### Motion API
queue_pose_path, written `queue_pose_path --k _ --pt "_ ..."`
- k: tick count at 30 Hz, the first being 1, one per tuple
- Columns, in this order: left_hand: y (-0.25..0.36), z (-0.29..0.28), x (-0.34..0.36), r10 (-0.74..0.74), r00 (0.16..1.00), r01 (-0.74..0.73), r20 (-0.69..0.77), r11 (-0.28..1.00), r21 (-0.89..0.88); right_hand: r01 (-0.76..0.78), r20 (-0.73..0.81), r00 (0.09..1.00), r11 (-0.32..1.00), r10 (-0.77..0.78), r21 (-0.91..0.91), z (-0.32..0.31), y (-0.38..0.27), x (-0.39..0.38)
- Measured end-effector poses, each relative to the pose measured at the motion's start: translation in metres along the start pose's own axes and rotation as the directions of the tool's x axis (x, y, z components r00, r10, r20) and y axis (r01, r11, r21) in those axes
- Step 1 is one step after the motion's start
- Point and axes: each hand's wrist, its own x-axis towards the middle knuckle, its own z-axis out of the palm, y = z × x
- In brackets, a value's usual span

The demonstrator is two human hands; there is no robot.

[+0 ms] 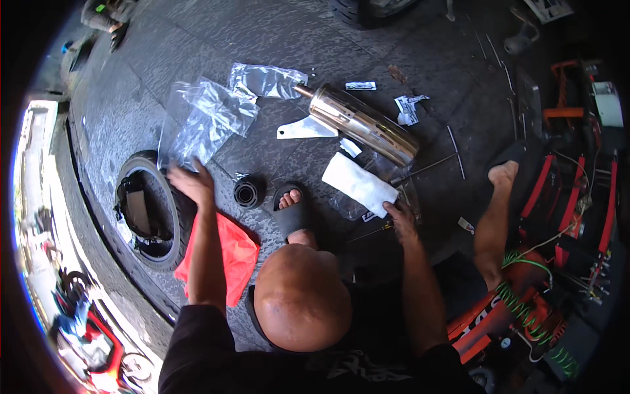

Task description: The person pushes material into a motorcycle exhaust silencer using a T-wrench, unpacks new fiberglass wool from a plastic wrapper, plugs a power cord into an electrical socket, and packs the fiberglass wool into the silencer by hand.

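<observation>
Right hand (403, 222) at the near right corner of a soft, matte white roll (359, 182), just beside a shiny metal cylinder (364, 125); cannot tell whether fingers pinch it. Left hand (191, 184) spread near crinkled clear plastic (207, 121) and black rubber tyre (186, 217). Pale lettering (361, 372) on black shirt (197, 345).

Dark, patterned floor (197, 39), mostly shaded. Left: grey ledge (98, 236), strong daylight (39, 203) beyond, red motorbike (113, 358). Right: red-edged rack (568, 205) in shadow.
</observation>
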Motion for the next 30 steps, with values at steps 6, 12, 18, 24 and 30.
queue_pose_path --k 6,12,18,24,30 --pt "0.200 -0.059 -0.091 0.768 0.392 -0.107 0.506 0.584 -0.805 0.134 -0.052 0.990 0.991 -0.134 -0.008 0.005 -0.045 -0.023" --pt "0.276 -0.054 -0.122 0.946 0.030 -0.299 0.322 0.316 -0.900 0.126 -0.088 0.988 0.992 -0.125 0.007 -0.007 -0.029 -0.014" --pt "0.300 -0.058 -0.113 0.907 -0.140 -0.232 0.397 0.360 -0.904 0.219 -0.228 0.950 0.976 -0.212 0.009 0.001 -0.055 -0.029" --pt "0.328 -0.067 -0.108 0.739 -0.130 0.191 0.661 0.673 -0.715 0.312 -0.212 0.944 0.893 -0.253 0.324 0.007 -0.033 -0.015" --pt "0.318 -0.048 -0.123 0.715 -0.219 0.389 0.664 0.688 -0.612 0.342 -0.328 0.909 0.908 -0.256 0.240 0.020 -0.033 -0.010"
